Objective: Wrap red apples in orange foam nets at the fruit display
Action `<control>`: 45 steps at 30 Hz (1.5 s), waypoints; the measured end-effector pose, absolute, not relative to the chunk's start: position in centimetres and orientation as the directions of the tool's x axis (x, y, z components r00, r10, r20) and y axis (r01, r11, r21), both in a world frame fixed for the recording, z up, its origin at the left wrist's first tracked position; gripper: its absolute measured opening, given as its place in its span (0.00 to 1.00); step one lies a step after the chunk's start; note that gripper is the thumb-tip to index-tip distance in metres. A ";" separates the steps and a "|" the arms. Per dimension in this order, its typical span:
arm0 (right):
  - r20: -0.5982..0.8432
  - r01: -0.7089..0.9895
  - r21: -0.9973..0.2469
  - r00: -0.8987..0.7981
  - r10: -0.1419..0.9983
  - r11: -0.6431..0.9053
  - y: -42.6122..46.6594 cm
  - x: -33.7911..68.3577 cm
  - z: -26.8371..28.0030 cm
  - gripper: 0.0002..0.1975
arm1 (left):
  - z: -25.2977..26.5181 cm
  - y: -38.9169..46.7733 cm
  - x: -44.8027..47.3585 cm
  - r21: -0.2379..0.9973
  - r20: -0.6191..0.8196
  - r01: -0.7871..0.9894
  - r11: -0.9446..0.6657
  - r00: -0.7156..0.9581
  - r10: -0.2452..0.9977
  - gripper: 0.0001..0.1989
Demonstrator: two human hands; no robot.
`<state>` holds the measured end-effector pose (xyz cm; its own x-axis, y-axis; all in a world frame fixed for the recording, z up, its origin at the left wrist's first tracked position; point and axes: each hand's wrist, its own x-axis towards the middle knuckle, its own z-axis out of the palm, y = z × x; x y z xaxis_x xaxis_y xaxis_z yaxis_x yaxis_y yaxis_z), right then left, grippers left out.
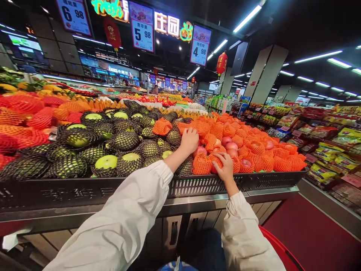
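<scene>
Left arm, in a pale sleeve, reaches forward and up across the front rim of the black display crate (197, 184). The left hand (189, 140) lies palm down, fingers curled, on the fruit at the line where the green apples meet the red. It rests on an orange-netted apple (200, 164); whether the fingers have closed on anything beneath cannot be told, since the back of the hand hides them.

Right arm, same sleeve, comes up short and steep from below. The right hand (225, 166) sits just inside the crate rim, fingers spread and bent over a red apple in orange net (214, 162), gripping it from above and from the near side. That fruit lies in the front row, touching the netted apple under the left hand; the two hands are near each other but apart.

Contents of crates, left to right: orange and red netted fruit (19, 120) at far left; green apples in black foam net (124, 141) filling the middle, several with bare tops showing; then red apples in orange foam net (254, 148) filling the right section, a few bare red ones (231, 145) just beyond the right hand.

To the right, across the red floor (316, 233), shelves of packaged goods (332, 150). Price signs (142, 32) hang overhead.
</scene>
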<state>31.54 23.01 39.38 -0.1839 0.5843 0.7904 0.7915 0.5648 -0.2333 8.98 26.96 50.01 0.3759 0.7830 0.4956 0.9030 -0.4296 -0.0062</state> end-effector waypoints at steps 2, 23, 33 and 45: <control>0.778 0.797 -0.249 -0.174 0.604 0.550 22.8 31.4 39.5 0.18 | 49.3 28.2 10.1 -0.047 0.335 0.876 -0.480 0.467 0.818 0.18; 0.778 0.790 -0.273 -0.155 0.609 0.549 22.9 31.3 39.8 0.15 | 51.0 29.2 8.7 -0.124 0.238 0.788 -0.603 0.614 0.753 0.38; 0.646 0.836 -0.211 -0.269 0.714 0.507 23.4 31.2 41.4 0.19 | 51.0 20.7 2.3 0.513 0.800 0.589 -0.625 -0.064 0.596 0.45; 0.867 0.859 -0.257 0.003 0.497 0.443 19.0 29.7 39.3 0.34 | 37.6 10.8 -0.2 0.646 0.345 -0.581 -0.495 -0.356 0.868 0.40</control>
<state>29.71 19.05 39.32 0.0026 0.4975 0.8675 0.8589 0.4431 -0.2567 -0.21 10.84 37.57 -0.3563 0.8685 0.3447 -0.5810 -0.4948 0.6462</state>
